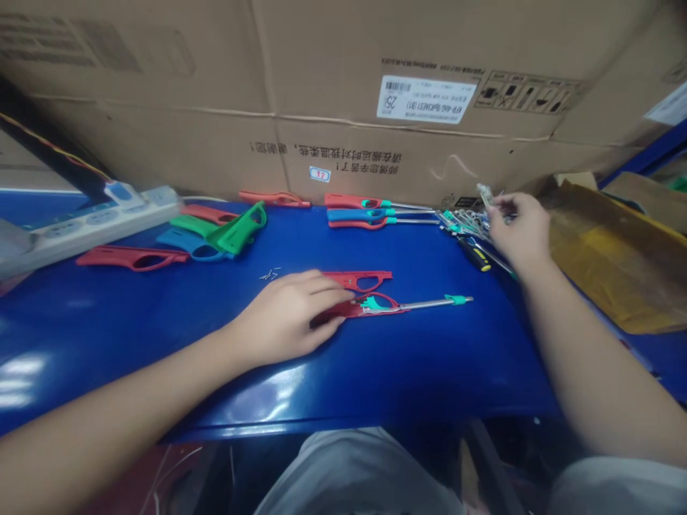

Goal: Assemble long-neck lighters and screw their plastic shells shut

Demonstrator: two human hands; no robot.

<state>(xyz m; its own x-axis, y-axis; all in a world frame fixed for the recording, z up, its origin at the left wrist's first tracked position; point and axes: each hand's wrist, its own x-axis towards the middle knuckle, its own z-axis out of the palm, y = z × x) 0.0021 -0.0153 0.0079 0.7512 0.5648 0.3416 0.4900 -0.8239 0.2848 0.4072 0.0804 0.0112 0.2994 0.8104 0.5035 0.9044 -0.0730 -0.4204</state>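
Observation:
My left hand [293, 318] is closed around the rear of an opened red utility lighter [354, 308], which lies on the blue table with its metal barrel [429, 303] pointing right. A teal trigger shows inside it, and a teal piece sits near the barrel's tip. Just behind lies a loose red casing half [370, 280], partly hidden by my fingers. At the back right my right hand [518, 225] pinches a small whitish, translucent part [484, 193] whose kind I cannot make out. Below that hand is a pile of metal barrels and small parts [466, 223].
Assembled lighters [357, 214] lie along a cardboard box [322, 86]. Green casings [239, 229], with red and blue ones, lie left near a power strip [107, 225]. A screwdriver [475, 254] rests by the pile, small screws [270, 274] by my left hand, a yellow bag [617, 257] right.

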